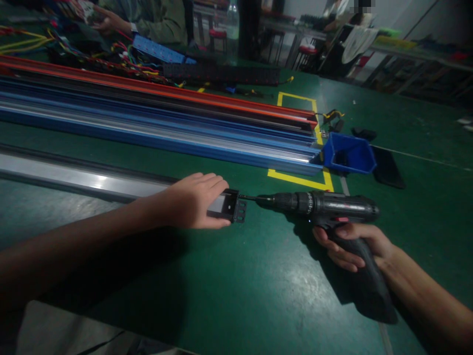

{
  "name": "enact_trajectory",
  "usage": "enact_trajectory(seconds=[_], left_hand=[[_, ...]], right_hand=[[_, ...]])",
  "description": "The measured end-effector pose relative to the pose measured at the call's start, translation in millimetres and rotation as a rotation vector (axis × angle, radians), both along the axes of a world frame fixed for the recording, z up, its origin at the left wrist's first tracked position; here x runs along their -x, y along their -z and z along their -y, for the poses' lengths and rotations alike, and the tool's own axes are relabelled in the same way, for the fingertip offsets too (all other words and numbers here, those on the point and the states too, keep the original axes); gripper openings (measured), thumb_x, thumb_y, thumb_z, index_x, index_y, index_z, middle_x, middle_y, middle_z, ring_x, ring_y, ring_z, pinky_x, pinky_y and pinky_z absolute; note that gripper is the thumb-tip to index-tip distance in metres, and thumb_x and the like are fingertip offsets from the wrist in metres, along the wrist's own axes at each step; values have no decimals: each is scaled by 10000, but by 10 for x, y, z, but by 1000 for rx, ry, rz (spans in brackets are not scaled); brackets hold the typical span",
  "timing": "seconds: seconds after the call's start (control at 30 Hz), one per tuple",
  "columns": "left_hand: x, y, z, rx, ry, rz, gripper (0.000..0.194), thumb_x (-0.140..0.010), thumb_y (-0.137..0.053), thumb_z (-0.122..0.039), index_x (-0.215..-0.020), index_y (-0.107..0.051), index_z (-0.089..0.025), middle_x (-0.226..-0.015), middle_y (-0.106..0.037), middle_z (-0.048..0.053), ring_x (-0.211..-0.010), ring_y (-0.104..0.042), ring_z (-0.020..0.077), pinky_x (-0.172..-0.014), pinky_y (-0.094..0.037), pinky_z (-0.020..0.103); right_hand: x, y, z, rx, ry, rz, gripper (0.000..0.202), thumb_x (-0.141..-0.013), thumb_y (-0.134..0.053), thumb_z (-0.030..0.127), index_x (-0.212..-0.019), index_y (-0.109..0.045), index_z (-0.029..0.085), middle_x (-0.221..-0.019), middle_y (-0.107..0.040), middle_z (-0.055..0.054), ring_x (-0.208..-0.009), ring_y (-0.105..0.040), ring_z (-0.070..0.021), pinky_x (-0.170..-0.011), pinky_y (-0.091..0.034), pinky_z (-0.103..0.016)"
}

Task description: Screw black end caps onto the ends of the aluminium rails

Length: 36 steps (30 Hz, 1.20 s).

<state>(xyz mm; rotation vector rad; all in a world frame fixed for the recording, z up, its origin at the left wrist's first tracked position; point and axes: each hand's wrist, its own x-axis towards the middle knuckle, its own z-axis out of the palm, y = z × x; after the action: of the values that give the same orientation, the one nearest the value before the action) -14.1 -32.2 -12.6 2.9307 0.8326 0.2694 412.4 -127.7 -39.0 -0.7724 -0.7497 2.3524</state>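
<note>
My left hand [195, 202] is wrapped over the right end of a long metal profile [99, 180] with a silvery face and dark edges. A black end cap [232, 204] with a small slotted tab closes that end, just beyond my fingers. My right hand [351, 246] grips the handle of a black cordless drill [332, 207], which lies level and points left. Its long thin bit [251, 197] reaches the end cap; whether the tip sits on a screw is too small to see.
Blue profiles [185, 133] and an orange profile [207, 93] lie behind. A blue bin [349, 155] stands at their right ends, near a dark flat object [388, 167]. Coloured wires [121, 56] and a black strip [221, 74] lie farther back. Another person's hands [107, 22] hold something.
</note>
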Motion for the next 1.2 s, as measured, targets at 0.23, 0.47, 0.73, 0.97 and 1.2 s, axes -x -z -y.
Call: enact_trajectory(seconds=[0.23,0.47,0.73,0.97,1.2], left_hand=[[-10,-3,-1,-7,1,-6,550,-953,-628,-621,-1149,-646,-108,-1042,-691,138,-908,-640,262,-806,-490,378],[-4,-3,-2,-3,6,-6,557,-953,-629,-619,-1159,-644,-102,-1076,-693,145,-931,-645,265,-820,-494,381],[-14,-7,1,-6,-1,-4,536,-957,-620,-619,-1129,-645,-112,-1044,-686,130,-919,-639,258,-817,-488,373],[0,-1,0,0,3,-4,553,-956,-625,-622,-1162,-642,-108,-1073,-691,138,-929,-638,259,-822,-490,378],[-2,-11,4,0,4,-17,557,-971,-601,-626,-1166,-640,-107,-1072,-686,136,-945,-637,256,-841,-479,371]], right_hand=[[8,-19,1,25,0,-1,238,-930,-656,249,-1053,-753,70,-783,-660,-48,-385,-465,-43,-456,-537,-201],[6,-2,-1,14,-7,-26,254,-944,-655,254,-1071,-765,63,-779,-666,-46,-387,-462,-34,-480,-560,-199],[20,-39,-1,24,-5,-21,265,-947,-673,255,-1096,-782,65,-798,-681,-47,-401,-487,-30,-490,-567,-195],[28,-45,-7,18,-4,-33,269,-956,-648,233,-1117,-771,56,-824,-693,-64,-397,-488,-24,-494,-571,-192],[11,-17,-8,-5,-6,-55,288,-979,-610,223,-1151,-757,46,-848,-693,-72,-410,-493,-19,-514,-577,-191]])
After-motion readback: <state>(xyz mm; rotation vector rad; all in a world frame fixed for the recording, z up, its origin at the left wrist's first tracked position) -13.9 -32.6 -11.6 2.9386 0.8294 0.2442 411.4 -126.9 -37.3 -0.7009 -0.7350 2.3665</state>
